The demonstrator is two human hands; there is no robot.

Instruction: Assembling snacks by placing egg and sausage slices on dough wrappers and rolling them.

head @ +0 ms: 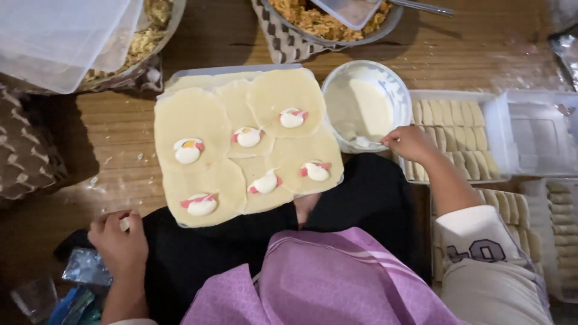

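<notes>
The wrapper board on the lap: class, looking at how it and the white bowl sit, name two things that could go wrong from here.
1. The board of thin wrappers rests on the person's lap, not the floor; a leg shift might tip it and slide the egg pieces off.
2. The right hand is at the rim of the white bowl of pale paste, which sits beside the tray of finished rolls; drips or a nudged bowl could wet them.
</notes>
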